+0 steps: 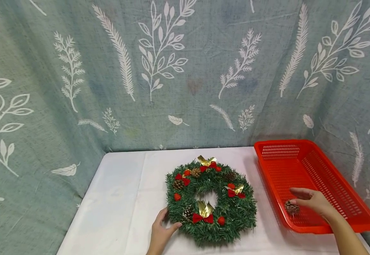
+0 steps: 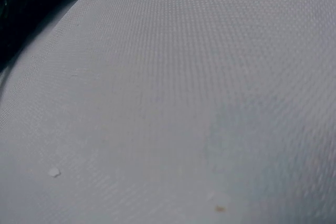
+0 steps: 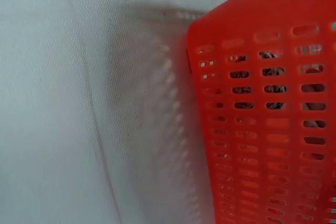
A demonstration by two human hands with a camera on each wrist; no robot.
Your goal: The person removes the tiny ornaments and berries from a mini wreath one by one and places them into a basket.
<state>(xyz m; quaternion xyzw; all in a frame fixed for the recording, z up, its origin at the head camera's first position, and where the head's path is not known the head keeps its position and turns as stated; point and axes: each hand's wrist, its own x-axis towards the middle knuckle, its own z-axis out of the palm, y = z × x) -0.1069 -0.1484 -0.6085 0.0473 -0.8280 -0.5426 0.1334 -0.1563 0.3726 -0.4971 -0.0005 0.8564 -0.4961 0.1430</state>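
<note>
From left to right: white cloth (image 1: 114,202) covers the table. The left hand (image 1: 161,230) meets the wreath (image 1: 237,216) at its 8 o'clock edge, thumb and fingers spread and relaxed against the greenery; it appears to steady rather than grip. The wreath lies flat, bearing a red-and-gold bow (image 1: 208,165) at 12 o'clock and another bow (image 1: 236,191) between 2 and 3. At 3 o'clock from the wreath stands the red basket (image 1: 286,173), with a loose pine cone (image 1: 291,208) toward its own 7 o'clock corner. The right hand (image 1: 315,202) reaches over the basket, pointing toward 10 o'clock; its fingers extend without closing, and the thumb tip lies at the cone's upper edge, contact being uncertain. The step in hand is judged to be reaching for the cone; the next move would call for a pinch around it and a lift clear of the basket wall.
</note>
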